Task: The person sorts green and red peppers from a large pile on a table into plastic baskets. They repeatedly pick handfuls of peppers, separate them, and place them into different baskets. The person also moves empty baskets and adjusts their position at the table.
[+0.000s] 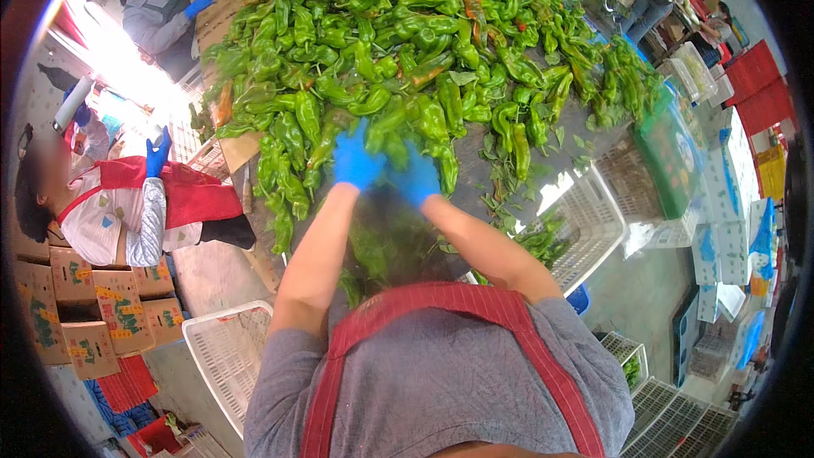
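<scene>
A large heap of green peppers (369, 44) covers the dark tabletop (477, 146) before me, with a few orange-red peppers (474, 9) among them. My left hand (357, 156), in a blue glove, is at the heap's near edge with its fingers against peppers. Close beside it on the right, my right hand (414, 175) wears the same glove, its fingertips hidden by peppers. Blurred peppers (389, 133) lie between and ahead of both hands; whether either hand grips any is unclear. More blurred peppers (369, 245) show below my wrists, between my forearms.
White plastic crates stand at right (588, 226) and lower left (226, 350). Loose leaves (502, 203) litter the table's right side. At left are a person in a red apron (191, 194) and stacked cartons (117, 305). Another blue-gloved person (159, 19) stands across the heap.
</scene>
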### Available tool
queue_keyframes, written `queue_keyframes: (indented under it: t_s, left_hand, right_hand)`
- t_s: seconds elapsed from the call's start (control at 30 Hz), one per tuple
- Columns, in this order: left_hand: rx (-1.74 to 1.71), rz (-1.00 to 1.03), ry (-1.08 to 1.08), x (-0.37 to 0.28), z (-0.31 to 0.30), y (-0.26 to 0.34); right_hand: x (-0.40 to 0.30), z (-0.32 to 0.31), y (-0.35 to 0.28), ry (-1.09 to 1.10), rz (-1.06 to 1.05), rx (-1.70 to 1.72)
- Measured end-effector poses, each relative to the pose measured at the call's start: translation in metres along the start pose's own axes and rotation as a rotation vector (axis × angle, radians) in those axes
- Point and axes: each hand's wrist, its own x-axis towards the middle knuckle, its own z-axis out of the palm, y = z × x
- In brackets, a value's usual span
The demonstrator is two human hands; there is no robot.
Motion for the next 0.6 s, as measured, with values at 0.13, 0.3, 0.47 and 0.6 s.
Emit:
queue_keyframes:
  t_s: [0.13,0.3,0.47,0.6]
  left_hand:
    - [-1.238,-0.212,-0.468,0.006,-0.005,-0.027]
    - [-2.151,-0.350,-0.732,-0.043,0.005,-0.058]
    - [-2.352,-0.291,-0.723,-0.096,0.000,-0.020]
    - [-2.299,-0.409,-0.858,-0.108,0.013,-0.010]
  right_hand:
    - [-0.018,-0.019,-0.007,-0.013,-0.121,0.869]
    - [-0.068,-0.072,-0.021,-0.436,0.076,1.380]
    - [-0.107,-0.092,0.032,-0.604,0.252,1.596]
    - [-0.130,-0.094,0.081,-0.687,0.105,1.778]
